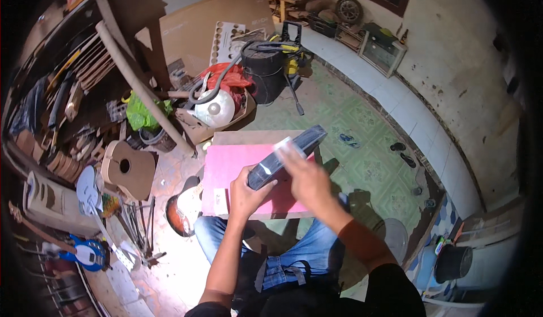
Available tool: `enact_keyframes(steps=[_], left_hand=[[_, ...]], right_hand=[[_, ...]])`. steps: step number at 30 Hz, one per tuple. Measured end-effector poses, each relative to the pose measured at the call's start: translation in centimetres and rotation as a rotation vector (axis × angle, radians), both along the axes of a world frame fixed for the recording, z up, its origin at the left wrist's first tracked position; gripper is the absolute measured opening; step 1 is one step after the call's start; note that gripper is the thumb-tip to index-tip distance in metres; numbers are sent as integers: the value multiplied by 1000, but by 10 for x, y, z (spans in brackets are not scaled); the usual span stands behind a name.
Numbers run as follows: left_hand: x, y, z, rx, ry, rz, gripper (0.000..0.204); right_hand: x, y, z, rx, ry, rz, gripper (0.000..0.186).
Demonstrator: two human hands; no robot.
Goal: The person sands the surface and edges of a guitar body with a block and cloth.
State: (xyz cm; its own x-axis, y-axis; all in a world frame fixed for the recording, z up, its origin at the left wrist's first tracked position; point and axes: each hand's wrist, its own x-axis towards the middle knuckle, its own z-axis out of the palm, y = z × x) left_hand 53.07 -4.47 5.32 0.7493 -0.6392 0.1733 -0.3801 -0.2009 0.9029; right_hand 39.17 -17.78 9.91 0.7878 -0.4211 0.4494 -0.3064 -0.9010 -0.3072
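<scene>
A dark, flat rectangular block (266, 172) with a glossy side is tilted up over a pink-topped work surface (223, 161) in front of my lap. My left hand (247, 195) is closed around its lower left end, thumb along the near side. At the upper edge, my right hand (308, 181) presses a small white piece (284, 145) against the block. Motion smears the right fingers, so I cannot make out whether the white piece is cloth or paper. A small white box (220, 201) stands on the pink surface near its left corner.
Left of me are an unpainted guitar body (127, 170), a pale blue guitar (87, 189) and a blue electric guitar (87, 253). A round bowl-like container (180, 212) sits by my left knee. Ahead stands a black drum-shaped machine (263, 76) with a hose. Sandals (349, 140) lie on green tiles.
</scene>
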Motion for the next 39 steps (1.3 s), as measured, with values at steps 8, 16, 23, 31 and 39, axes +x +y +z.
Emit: enact_keyframes(steps=[8, 16, 23, 31, 39], left_hand=[[-4, 2, 0, -64, 43, 2, 57], [-9, -21, 6, -38, -37, -8, 56], [-14, -60, 2, -92, -4, -12, 47], [-11, -78, 2, -160, -28, -98, 60], [-13, -77, 10, -94, 28, -84, 51]], right_hand=[[1, -16, 4, 43, -111, 93, 60], [6, -20, 4, 8, -148, 58, 59], [-14, -5, 13, -28, 116, 136, 58], [-12, -13, 11, -3, 46, 62, 56], [-17, -12, -4, -75, -29, 67, 58]])
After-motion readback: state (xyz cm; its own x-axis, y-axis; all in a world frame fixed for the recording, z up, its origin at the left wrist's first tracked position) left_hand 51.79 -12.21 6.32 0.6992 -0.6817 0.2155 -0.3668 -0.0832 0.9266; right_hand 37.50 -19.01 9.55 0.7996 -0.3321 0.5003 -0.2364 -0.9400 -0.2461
